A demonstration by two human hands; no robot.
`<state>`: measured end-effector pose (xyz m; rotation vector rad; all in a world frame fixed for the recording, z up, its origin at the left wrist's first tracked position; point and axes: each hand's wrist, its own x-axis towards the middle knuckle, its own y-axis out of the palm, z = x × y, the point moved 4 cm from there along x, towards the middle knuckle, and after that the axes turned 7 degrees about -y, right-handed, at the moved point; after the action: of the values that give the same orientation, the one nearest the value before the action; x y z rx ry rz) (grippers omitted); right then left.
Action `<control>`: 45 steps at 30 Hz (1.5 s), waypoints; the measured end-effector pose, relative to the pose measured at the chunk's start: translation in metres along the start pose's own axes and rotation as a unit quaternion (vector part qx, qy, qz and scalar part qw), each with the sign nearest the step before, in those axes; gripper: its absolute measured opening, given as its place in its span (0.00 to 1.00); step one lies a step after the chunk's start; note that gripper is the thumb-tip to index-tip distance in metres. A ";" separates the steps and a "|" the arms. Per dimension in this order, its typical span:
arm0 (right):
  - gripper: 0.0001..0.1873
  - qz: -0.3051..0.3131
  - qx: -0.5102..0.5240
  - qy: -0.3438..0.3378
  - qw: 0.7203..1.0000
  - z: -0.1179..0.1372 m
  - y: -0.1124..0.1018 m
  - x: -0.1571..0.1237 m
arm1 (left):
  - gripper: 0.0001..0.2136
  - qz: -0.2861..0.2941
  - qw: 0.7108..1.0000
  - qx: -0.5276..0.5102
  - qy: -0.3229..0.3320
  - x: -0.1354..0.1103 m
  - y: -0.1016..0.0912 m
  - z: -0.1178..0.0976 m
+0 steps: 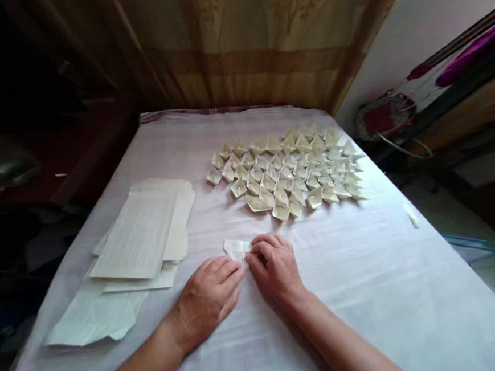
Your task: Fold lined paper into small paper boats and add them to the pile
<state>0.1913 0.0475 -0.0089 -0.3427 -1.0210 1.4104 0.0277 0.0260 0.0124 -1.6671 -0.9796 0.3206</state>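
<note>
A small folded piece of paper [237,249] lies on the white cloth at the near middle, partly hidden by fingers. My left hand [215,282] presses its lower left side, fingers closed together on it. On the right edge of the same paper, my right hand [276,262] has its fingers curled and its thumb against the fold. Just beyond both hands stand several folded paper boats [277,174], grouped in close rows toward the right. To the left of my left hand lies an uneven stack of lined paper sheets [137,234].
The cloth-covered table [176,151] reaches back to a patterned curtain [237,55]. A small pale object [411,215] rests near the right table edge. Past that edge are a blue-edged item [470,242] and a round item with a red middle [383,117].
</note>
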 end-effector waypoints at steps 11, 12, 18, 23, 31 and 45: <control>0.04 0.009 -0.006 0.015 1.000 0.001 0.000 0.002 | 0.15 0.032 0.999 0.012 -0.009 0.005 -0.001 0.006; 0.04 0.011 -0.007 0.016 1.000 0.001 0.000 0.002 | 0.14 0.038 0.999 0.014 -0.007 0.006 -0.001 0.005; 0.05 0.021 -0.016 -0.002 1.000 0.001 0.000 0.002 | 0.15 0.061 0.997 0.032 -0.018 0.008 0.001 0.004; 0.03 0.022 -0.024 -0.001 0.999 -0.009 -0.008 0.001 | 0.14 0.054 0.997 0.056 -0.015 0.006 0.001 0.003; 0.04 0.002 -0.021 -0.010 1.000 -0.020 -0.015 -0.003 | 0.12 0.067 0.993 0.099 0.014 0.005 0.002 0.000; 0.05 0.021 -0.020 0.021 0.999 -0.011 -0.009 0.000 | 0.14 0.086 0.987 0.084 0.105 0.000 -0.009 0.011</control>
<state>0.2052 0.0492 -0.0085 -0.4236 -1.0150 1.4167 0.0167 0.0338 0.0167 -1.5983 -0.6357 0.3255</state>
